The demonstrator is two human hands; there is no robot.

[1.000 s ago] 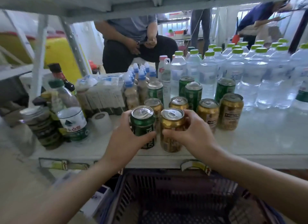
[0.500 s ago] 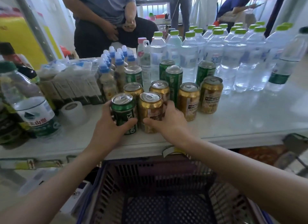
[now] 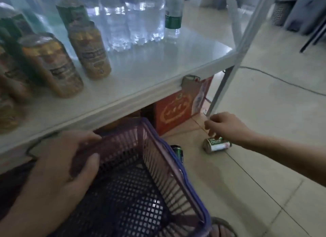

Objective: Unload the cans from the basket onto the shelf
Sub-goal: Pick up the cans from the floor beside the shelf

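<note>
The purple mesh basket [image 3: 176,159] sits below the shelf edge, and I see no cans inside it. My left hand [image 3: 58,169] grips its far left rim, thumb inside. A green-and-white can [image 3: 217,146] lies on its side on the floor, right of the basket. My right hand [image 3: 224,126] hovers just over it with fingers curled down at its top, not closed around it. Another green can [image 3: 178,152] stands on the floor against the basket's right wall, partly hidden. Several gold cans [image 3: 90,49] stand on the white shelf [image 3: 158,67] at the left.
Clear water bottles [image 3: 134,19] crowd the back of the shelf. A red carton [image 3: 174,111] sits under the shelf beside its metal leg [image 3: 220,90]. A cable [image 3: 282,81] runs across the tiled floor to the right.
Both hands let go of the two cans on the shelf and dropped. The left now holds the basket rim; the right reached down right to a can on the floor. My view swung right and down.
</note>
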